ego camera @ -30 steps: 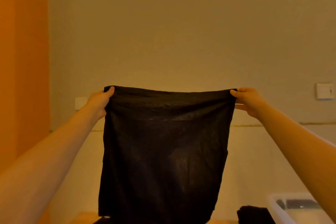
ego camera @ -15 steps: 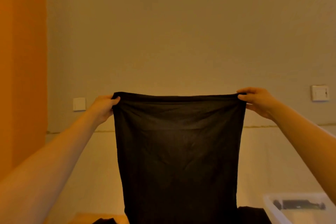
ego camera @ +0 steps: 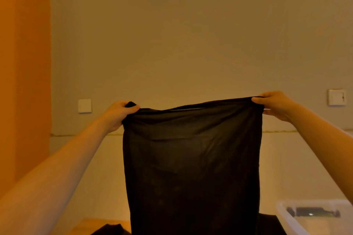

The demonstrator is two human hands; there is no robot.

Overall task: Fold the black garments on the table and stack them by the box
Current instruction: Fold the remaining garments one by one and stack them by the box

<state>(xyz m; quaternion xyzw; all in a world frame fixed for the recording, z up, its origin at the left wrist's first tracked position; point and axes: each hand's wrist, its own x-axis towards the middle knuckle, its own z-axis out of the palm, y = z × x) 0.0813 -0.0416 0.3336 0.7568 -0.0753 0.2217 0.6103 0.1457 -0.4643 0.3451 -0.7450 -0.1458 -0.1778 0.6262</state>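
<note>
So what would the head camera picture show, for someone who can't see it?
Two hands, left hand and right hand, hold a black garment up by its top corners before a plain wall. A clear plastic box sits lower right.

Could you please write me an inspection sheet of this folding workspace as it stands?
Surface: wooden table, only its far edge visible at the bottom.
Job's things: black garment held up, hanging flat; dark folded pile beside clear plastic box; another dark garment at lower left.
Clutter: dark items in the box, unclear.
Hands: left hand grips the garment's top left corner; right hand pinches the top right corner.
Cables: nothing seen.
Surroundings: plain wall, two wall switches, orange panel on the left.
</note>
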